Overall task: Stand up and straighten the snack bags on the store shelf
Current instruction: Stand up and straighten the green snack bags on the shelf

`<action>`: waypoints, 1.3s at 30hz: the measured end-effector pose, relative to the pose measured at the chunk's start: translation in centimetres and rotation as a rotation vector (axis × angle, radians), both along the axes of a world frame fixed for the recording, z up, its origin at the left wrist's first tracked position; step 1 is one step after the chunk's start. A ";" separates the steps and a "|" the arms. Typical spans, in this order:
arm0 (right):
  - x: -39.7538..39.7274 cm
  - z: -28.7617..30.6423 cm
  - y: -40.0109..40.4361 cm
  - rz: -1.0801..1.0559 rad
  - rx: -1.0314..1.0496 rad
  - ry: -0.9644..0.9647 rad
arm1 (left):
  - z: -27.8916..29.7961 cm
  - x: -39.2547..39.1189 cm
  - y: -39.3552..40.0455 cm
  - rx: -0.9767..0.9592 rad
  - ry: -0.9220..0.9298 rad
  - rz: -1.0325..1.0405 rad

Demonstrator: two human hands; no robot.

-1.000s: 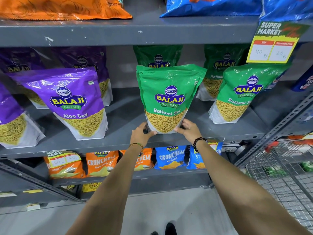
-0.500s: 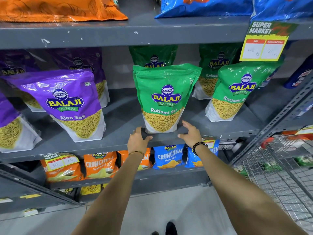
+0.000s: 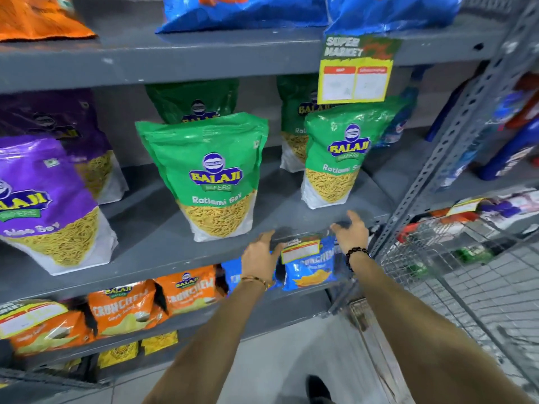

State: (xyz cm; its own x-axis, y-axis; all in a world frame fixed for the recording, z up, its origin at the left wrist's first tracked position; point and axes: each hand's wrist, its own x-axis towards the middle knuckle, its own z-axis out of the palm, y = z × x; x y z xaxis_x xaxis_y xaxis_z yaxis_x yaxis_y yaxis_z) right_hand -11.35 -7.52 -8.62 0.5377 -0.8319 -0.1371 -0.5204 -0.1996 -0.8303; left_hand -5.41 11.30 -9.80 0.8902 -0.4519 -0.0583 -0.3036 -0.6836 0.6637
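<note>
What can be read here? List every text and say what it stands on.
"BALAJI WAFERS", "Ratlami Sev": front green bag
"BALAJI", "Ratlami S": right green bag
"SUPER MARKET": hanging price tag; its prices are blurred
"CRUNCHEX", "Simply Salted": orange bag
Partly legible "Sev": purple bag
Blue bag tag: unreadable

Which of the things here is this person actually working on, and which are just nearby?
Part of the job: middle green bag, right green bag, purple bag, left hand, right hand.

Just nearby: price tag, wire cart, orange packets.
</note>
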 end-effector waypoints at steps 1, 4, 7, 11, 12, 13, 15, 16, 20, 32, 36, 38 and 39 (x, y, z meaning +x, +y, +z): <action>0.0 0.1 -1.4 0.003 0.015 -0.012 | 0.0 0.2 -1.5 0.007 0.012 -0.018; 0.7 0.4 -5.9 0.096 0.076 -0.019 | 0.4 1.0 -5.9 0.016 0.072 0.011; 2.3 0.7 -9.7 0.230 0.242 -0.094 | 1.1 2.2 -9.9 -0.030 0.105 0.060; 4.2 1.1 -12.7 0.412 0.298 -0.062 | 1.6 4.3 -13.5 -0.114 0.194 0.145; 4.5 1.2 -13.1 0.449 0.301 -0.056 | 1.5 4.6 -13.9 -0.129 0.214 0.158; 4.8 1.2 -13.3 0.479 0.303 -0.059 | 1.5 4.7 -14.2 -0.139 0.231 0.170; 5.3 1.1 -13.8 0.506 0.324 -0.067 | 1.3 4.7 -14.6 -0.146 0.227 0.187; 5.4 0.9 -14.0 0.508 0.331 -0.070 | 1.3 4.6 -14.8 -0.149 0.224 0.194; 5.3 0.4 -14.5 0.527 0.349 -0.095 | 1.4 4.4 -14.9 -0.185 0.222 0.229; 3.0 -0.3 -14.3 0.547 0.352 -0.144 | 1.7 2.1 -14.2 -0.143 0.181 0.204; 2.9 -0.6 -14.2 0.564 0.334 -0.142 | 1.9 1.6 -14.0 -0.165 0.192 0.202; 3.0 -0.9 -14.3 0.570 0.318 -0.140 | 1.8 1.6 -13.9 -0.186 0.194 0.205; 3.0 -1.0 -14.2 0.571 0.309 -0.141 | 1.7 1.6 -13.8 -0.188 0.193 0.206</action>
